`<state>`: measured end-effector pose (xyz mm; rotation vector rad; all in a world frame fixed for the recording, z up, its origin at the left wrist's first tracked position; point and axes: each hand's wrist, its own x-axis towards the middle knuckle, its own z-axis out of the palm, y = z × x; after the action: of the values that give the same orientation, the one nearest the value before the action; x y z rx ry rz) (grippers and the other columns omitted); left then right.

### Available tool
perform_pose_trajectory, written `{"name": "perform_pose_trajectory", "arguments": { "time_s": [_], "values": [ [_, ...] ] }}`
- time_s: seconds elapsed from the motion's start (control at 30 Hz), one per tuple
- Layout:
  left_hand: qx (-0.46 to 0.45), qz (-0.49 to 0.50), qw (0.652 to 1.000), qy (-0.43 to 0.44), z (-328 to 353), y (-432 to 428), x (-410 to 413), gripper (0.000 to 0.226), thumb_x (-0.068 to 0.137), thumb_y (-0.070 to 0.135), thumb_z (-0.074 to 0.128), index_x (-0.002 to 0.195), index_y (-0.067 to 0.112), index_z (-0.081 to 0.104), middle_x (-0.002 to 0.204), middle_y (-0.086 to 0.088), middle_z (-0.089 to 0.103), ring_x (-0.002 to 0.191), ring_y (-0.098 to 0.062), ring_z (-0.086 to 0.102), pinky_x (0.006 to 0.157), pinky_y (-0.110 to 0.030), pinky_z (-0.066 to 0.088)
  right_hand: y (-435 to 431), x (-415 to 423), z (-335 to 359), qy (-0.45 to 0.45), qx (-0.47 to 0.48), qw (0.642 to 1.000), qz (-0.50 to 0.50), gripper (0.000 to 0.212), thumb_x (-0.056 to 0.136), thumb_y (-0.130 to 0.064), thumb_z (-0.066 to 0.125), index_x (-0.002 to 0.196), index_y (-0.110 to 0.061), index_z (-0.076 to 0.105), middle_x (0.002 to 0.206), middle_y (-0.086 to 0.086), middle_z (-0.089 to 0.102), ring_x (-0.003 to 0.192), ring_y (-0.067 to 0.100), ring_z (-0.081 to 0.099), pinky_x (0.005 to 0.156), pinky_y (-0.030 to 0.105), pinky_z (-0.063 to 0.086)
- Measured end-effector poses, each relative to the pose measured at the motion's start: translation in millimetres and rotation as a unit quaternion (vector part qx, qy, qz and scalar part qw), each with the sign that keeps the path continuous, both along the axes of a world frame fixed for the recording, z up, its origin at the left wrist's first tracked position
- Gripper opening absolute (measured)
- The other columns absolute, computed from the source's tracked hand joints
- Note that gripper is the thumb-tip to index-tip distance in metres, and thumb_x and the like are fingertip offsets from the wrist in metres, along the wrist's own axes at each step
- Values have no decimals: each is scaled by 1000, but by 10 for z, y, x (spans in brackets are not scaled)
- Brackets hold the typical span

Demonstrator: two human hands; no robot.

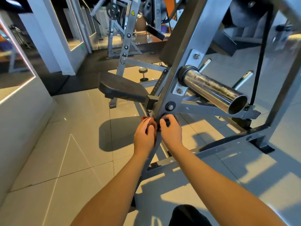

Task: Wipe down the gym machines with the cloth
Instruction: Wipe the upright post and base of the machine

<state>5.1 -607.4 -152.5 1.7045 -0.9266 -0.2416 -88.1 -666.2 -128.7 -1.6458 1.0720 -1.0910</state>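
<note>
At the middle of the view, just below centre, a rust-brown cloth [151, 124] is bunched against the slanted grey frame bar [182, 62] of a gym machine [276, 82]. The left hand [144, 136] grips the cloth, fingers curled round it and pressing it to the bar's left side, with a corner of the fabric sticking out at 11 o'clock above the knuckles. The right hand [171, 129] sits just beside it at 3 o'clock, on the bar's other side. Its fingers and thumb are curled over the bar's edge, right under a bolted pivot, though the spot beneath the fingertips is in shadow.

From the cloth, a chrome sleeve [211, 90] juts out at 2 o'clock, its open end facing the camera. A black strap [260, 54] hangs down behind it. At 11 o'clock a dark padded seat [120, 87] is fixed to the frame, and farther at 12 o'clock a small dumbbell [143, 74] lies on the pale tiled floor [65, 144]. Well beyond, around 11 to 12 o'clock, stands a second grey machine [125, 38] with a yellow warning sticker [133, 13]. At 6 o'clock, both bare forearms reach in from the bottom edge.
</note>
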Motion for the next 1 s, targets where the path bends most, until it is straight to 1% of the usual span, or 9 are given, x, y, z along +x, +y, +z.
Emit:
{"name": "perform_pose_trajectory", "arguments": {
  "time_s": [0.13,0.23,0.33,0.43,0.57,0.73,0.8,0.87,1.0],
  "values": [
    [-26,-27,999,-13,271,-118,-70,36,107,24,46,141,22,58,146,5,55,132,-8,47,108,-26,39,11,69,108,-49,51,997,-40,23,101,-34,55,121,-23,54,109,-5,64,100,14,63,83,27,53],
    [-64,-47,996,-37,305,-173,-145,39,108,24,45,146,24,53,151,10,47,132,3,36,105,-10,30,26,61,142,-85,86,990,-72,35,101,-36,58,130,-20,47,107,-7,64,102,14,65,76,20,50],
    [-57,-34,997,-25,-16,-37,-66,39,108,24,45,146,23,53,150,8,50,135,-2,42,106,-12,35,84,59,91,-93,89,990,-52,60,101,-31,60,152,-21,30,144,5,55,129,22,55,98,27,47],
    [-19,-16,1000,14,-262,88,78,35,107,22,47,140,21,58,142,3,59,132,-13,52,100,-13,37,135,123,64,-89,85,991,-49,75,101,-28,60,161,-26,13,156,6,42,141,24,44,107,30,40],
    [-30,-37,999,8,4,-17,69,36,107,22,47,142,21,58,144,5,56,134,-12,49,110,-29,41,157,231,64,-68,76,993,-61,75,102,-30,58,160,-23,12,146,4,51,131,22,52,95,25,42],
    [-81,-70,994,-23,56,-117,40,36,108,26,46,143,28,55,150,8,51,137,-7,44,110,-22,38,38,231,53,-82,91,989,-80,60,102,-31,57,154,-21,30,131,6,64,114,19,61,95,33,51],
    [-66,-63,996,-7,-140,-58,119,33,108,27,46,138,34,55,146,9,54,134,-9,48,104,-14,39,30,219,9,-80,95,989,-77,61,102,-28,57,155,-20,27,134,7,62,119,22,60,100,35,50],
    [-39,-52,997,34,-312,35,184,30,108,28,46,134,40,54,142,10,56,132,-13,51,102,-18,42,64,223,-39,-71,90,991,-70,62,102,-25,57,156,-21,26,139,7,59,126,25,58,102,36,49],
    [-17,-45,998,27,-217,29,206,36,107,25,46,141,23,57,145,2,56,133,-12,49,103,-19,37,130,236,-147,-51,70,994,-66,63,102,-24,57,156,-24,25,140,3,58,126,20,57,102,34,49]
  ]
}}
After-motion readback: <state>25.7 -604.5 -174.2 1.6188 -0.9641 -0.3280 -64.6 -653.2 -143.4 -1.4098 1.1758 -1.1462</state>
